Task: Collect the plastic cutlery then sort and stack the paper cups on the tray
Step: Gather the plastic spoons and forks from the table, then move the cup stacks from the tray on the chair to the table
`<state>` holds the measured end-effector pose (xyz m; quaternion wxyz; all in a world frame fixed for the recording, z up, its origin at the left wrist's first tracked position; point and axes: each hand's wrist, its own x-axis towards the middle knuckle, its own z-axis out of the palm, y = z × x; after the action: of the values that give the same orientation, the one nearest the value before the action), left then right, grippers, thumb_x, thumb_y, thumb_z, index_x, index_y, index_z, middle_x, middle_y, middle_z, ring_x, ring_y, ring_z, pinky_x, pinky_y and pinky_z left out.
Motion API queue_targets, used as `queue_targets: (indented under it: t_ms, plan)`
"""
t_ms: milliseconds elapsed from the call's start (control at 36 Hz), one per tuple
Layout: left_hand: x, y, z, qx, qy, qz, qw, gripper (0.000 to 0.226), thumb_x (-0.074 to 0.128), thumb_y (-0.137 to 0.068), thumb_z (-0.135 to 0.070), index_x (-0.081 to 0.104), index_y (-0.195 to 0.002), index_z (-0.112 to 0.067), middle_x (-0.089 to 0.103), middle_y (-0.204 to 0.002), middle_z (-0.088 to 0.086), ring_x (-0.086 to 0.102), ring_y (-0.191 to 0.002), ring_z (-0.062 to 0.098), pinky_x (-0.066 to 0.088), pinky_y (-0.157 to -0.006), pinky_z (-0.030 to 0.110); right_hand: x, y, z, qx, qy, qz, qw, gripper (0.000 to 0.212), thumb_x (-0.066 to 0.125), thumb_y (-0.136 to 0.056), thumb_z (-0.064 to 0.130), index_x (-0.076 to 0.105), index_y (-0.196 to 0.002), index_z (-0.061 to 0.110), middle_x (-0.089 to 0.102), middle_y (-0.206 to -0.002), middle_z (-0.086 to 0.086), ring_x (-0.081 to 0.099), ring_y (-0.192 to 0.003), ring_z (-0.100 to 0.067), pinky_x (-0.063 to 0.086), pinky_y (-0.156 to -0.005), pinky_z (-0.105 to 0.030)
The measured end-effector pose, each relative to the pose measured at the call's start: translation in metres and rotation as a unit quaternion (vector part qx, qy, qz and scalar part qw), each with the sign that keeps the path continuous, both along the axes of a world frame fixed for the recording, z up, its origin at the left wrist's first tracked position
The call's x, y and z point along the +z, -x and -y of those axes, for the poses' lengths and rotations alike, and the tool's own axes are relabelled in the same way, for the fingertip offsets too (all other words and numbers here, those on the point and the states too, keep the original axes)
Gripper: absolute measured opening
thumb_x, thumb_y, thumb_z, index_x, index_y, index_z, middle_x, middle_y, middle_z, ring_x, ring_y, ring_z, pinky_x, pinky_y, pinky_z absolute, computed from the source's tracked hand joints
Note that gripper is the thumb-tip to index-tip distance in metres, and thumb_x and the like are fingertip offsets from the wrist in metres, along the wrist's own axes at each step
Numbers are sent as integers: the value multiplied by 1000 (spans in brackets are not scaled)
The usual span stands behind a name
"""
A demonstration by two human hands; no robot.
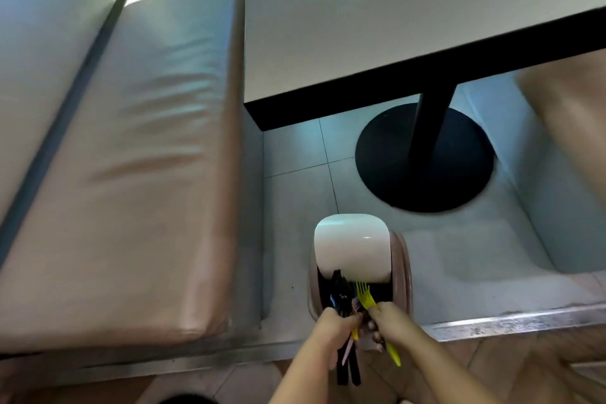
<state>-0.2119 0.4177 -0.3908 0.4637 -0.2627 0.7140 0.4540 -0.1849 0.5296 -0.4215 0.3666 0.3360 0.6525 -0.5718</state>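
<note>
1. Left hand (331,326) fisted around bunched black, pink and yellow plastic cutlery (342,298), tines over pink swing-lid bin (401,272).
2. Right hand (393,321) pinching thin yellow plastic fork (365,295) mid-handle.
3. Probably light, slick, bendy, brittle at tines; best gripped by handles.
4. Glossy white curved lid (352,248).

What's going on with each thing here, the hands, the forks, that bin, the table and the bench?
Left hand: closed around a bundle of black cutlery, tips toward the bin.
Right hand: pinching a yellow fork, tines over the bin mouth.
Bin: standing on the floor, its white swing lid tilted, dark opening showing.
Table: top bare where visible.
Bench cushion: nothing on it.
</note>
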Motion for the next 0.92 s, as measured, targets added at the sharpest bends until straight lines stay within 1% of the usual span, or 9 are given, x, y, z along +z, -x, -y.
queue_targets:
  t_ms: [83,139,250,389,528,583,722,806,917]
  plan:
    - [-9,7,-2,-5,11,-7,1000,25,60,-89,-16,55,-69,-3,53,-61,10,52,-53,19,44,-51,24,-7,6,0,-58,32,22,998,33,31,-98,2,44,-68,4,49,-51,-4,41,-26,-7,36,-32,-16]
    - [-18,9,-2,3,10,-7,1000,29,63,-87,-18,54,-62,-5,53,-60,12,54,-56,22,45,-58,29,-9,9,1,-86,51,23,995,32,34,-97,1,49,-70,1,57,-47,-6,55,-39,-13,48,-44,-22]
    - [-17,10,-6,67,-25,6,997,12,56,-91,-5,59,-82,2,59,-52,6,53,-40,13,47,-49,27,-5,11,1,-135,72,10,988,23,39,-96,7,56,-87,-5,61,-75,-19,60,-68,-31,53,-76,-45]
    - [-14,8,-5,67,-30,-6,997,12,49,-94,-3,53,-94,9,56,-75,18,52,-56,18,46,-48,21,9,9,1,-118,68,-19,990,32,35,-97,5,57,-75,5,61,-76,-14,59,-69,-25,52,-68,-35]
    - [10,-7,3,-1,5,-46,999,21,51,-94,-8,58,-75,-12,66,-68,4,64,-55,6,52,-54,20,28,1,6,13,-3,-64,998,20,45,-94,5,64,-95,1,64,-92,-14,62,-80,-21,49,-80,-28]
    - [23,-15,9,-44,48,-80,995,18,56,-91,-16,53,-75,-24,69,-86,6,67,-78,15,54,-72,31,46,-2,11,72,-34,-82,993,25,48,-93,7,61,-114,4,65,-111,-11,61,-97,-19,45,-89,-22]
    - [87,-25,24,-112,123,-177,970,33,55,-89,-19,34,-73,-37,44,-80,-19,57,-97,13,39,-77,17,101,-9,27,202,-90,-142,965,27,52,-89,9,57,-92,35,67,-103,7,61,-104,-8,41,-88,-16]
    - [132,-26,37,-125,157,-237,951,19,52,-90,-19,42,-97,-34,38,-94,-10,52,-112,15,35,-84,18,141,-8,38,232,-108,-166,952,25,52,-88,10,59,-89,34,62,-81,22,59,-96,-2,38,-80,-6]
    - [191,-24,58,-117,185,-312,924,43,49,-92,-16,37,-134,-14,41,-124,1,44,-125,14,28,-98,15,193,-6,53,268,-148,-229,924,36,53,-84,9,48,-72,42,57,-61,35,60,-92,-5,37,-73,-4]
